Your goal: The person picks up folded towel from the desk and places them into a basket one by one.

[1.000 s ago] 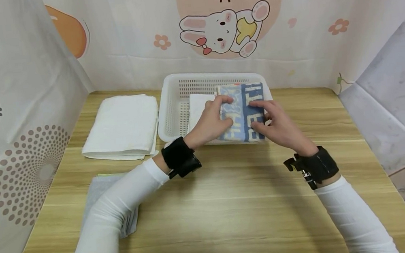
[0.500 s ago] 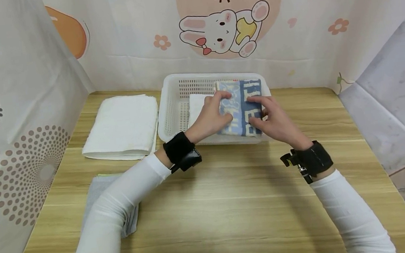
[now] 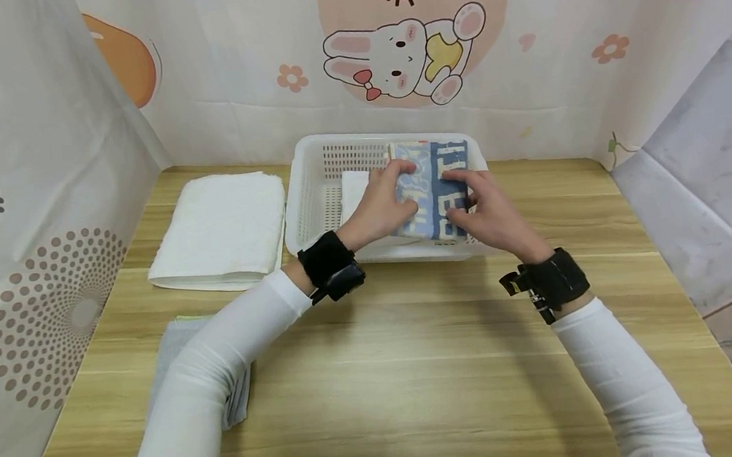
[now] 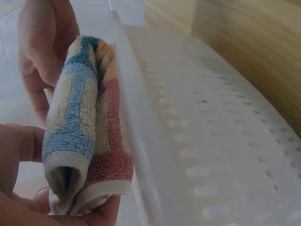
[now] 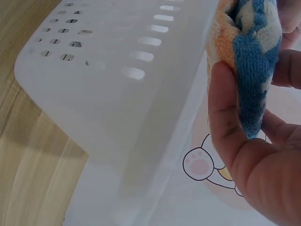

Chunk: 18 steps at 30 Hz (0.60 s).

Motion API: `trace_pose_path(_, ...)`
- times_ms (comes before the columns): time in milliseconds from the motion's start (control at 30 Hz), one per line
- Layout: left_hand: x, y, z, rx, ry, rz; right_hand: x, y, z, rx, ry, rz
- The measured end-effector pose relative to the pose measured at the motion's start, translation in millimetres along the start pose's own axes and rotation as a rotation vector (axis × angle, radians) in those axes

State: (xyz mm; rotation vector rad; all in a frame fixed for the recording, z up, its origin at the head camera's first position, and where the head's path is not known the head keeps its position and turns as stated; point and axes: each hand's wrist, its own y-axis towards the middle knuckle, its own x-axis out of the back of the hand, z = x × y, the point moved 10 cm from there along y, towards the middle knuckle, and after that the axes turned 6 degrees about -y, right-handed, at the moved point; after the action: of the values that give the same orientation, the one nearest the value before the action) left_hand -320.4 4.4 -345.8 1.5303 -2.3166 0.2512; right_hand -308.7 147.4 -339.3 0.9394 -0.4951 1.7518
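Observation:
A folded blue, cream and red patterned towel (image 3: 428, 200) is between both hands over the right part of a white perforated basket (image 3: 395, 254). My left hand (image 3: 382, 203) grips its left side, thumb and fingertips on top. My right hand (image 3: 493, 210) holds the right edge the same way. In the left wrist view the folded layers of the towel (image 4: 70, 113) show end-on, close beside the basket's rim (image 4: 136, 122). In the right wrist view my right hand (image 5: 254, 162) has the thumb and fingers around the towel's corner (image 5: 254, 70). A white folded cloth (image 3: 352, 191) lies inside the basket.
Left of the basket lies a folded white towel (image 3: 220, 228) on the wooden table (image 3: 380, 374). A grey folded cloth (image 3: 175, 346) is partly hidden under my left sleeve (image 3: 202, 384). A printed curtain (image 3: 244, 63) hangs right behind the basket.
Both hands have moved the patterned towel toward the back and slightly left, from overlapping the basket's front rim to farther over the basket. The grip looks the same.

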Motion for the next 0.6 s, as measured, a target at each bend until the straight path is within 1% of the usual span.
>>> trace_pose_path(167,-0.7,3.1,5.8,0.017,0.022,0.009,-3,3,-2,-0.024,-0.008,0.018)
trace_pose_path(400,-2.1,6.7,10.4,0.025,0.046,0.016,-7,7,-5,-0.045,-0.007,0.029)
trace_pose_path(600,-3.3,7.1,16.0,0.054,0.029,0.030,-11,11,-6,-0.029,-0.008,0.044)
